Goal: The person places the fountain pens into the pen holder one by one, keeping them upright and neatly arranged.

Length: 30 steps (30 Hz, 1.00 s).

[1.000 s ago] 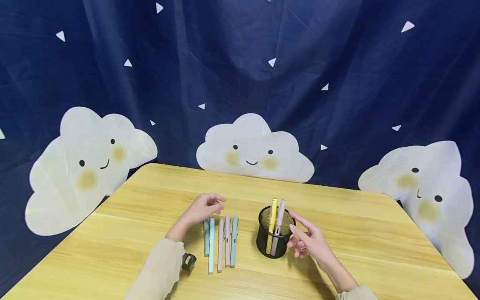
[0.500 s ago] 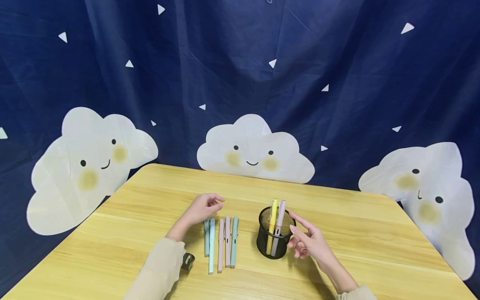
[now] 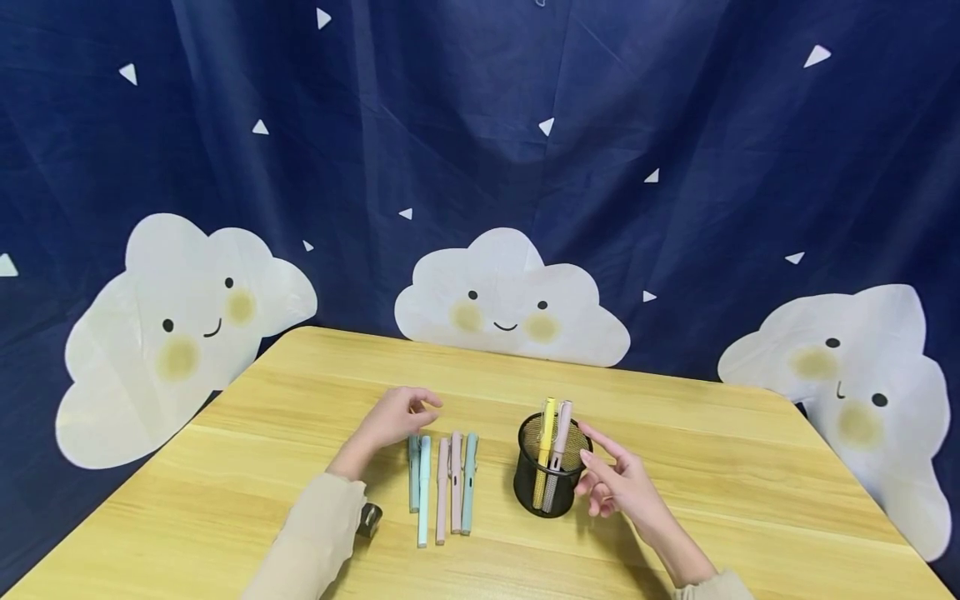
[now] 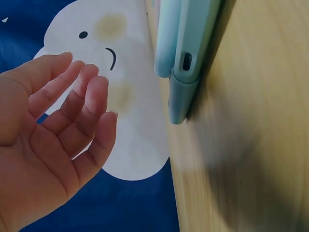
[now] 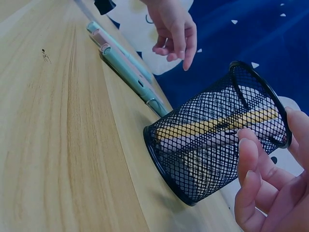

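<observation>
A black mesh pen holder (image 3: 551,467) stands upright on the wooden table (image 3: 750,492), a little right of centre, with a yellow pen (image 3: 544,442) and a pink pen (image 3: 558,446) leaning in it. The right hand (image 3: 618,483) is just beside the holder's right wall, fingers loosely extended and grasping nothing; in the right wrist view the fingertips (image 5: 248,159) lie close against the mesh near the rim, but whether they actually touch it is hard to tell. The lower parts of both pens show only dimly through the mesh.

To the left of the holder, a row of pastel pens (image 3: 442,487) lies side by side on the table, blue, pink and teal. The left hand (image 3: 393,417) hovers over their far ends, fingers relaxed and slightly bent, holding nothing; it hides the tips of the nearest pens. The left wrist view is blurred, with the pens cut off at the frame's top.

A small dark object (image 3: 369,519) sits by the left sleeve (image 3: 315,542), partly covered and hard to identify. Behind hangs a navy backdrop (image 3: 480,125) with smiling clouds.
</observation>
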Each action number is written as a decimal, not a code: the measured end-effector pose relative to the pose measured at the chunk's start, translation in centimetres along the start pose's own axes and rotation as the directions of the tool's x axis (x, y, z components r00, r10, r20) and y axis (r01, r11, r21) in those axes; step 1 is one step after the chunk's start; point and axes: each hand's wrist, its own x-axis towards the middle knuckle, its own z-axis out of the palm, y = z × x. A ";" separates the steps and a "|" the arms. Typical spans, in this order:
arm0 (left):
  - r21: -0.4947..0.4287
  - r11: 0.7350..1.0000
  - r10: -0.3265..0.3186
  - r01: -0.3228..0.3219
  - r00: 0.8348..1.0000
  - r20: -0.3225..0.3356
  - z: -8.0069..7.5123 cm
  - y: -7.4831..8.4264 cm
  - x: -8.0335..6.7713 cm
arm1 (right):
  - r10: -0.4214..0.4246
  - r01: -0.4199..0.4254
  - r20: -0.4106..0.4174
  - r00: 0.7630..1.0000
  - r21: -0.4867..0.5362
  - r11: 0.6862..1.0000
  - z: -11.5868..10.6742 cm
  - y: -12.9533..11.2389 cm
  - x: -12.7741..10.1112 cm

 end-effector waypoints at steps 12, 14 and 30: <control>0.032 0.999 -0.019 0.018 1.000 0.016 -0.8 -0.9 -0.5 | -0.001 0.001 -0.009 1.000 -0.009 1.000 0.1 0.0 0.0; 0.044 0.999 -0.034 0.033 0.999 0.018 -0.9 -1.2 -0.7 | 0.000 0.000 -0.012 1.000 -0.008 1.000 0.1 -0.1 -0.1; 0.093 0.991 -0.097 0.093 0.995 0.035 -1.5 -2.2 -1.4 | -0.034 0.034 -0.001 0.999 -0.033 0.999 0.1 0.0 -0.1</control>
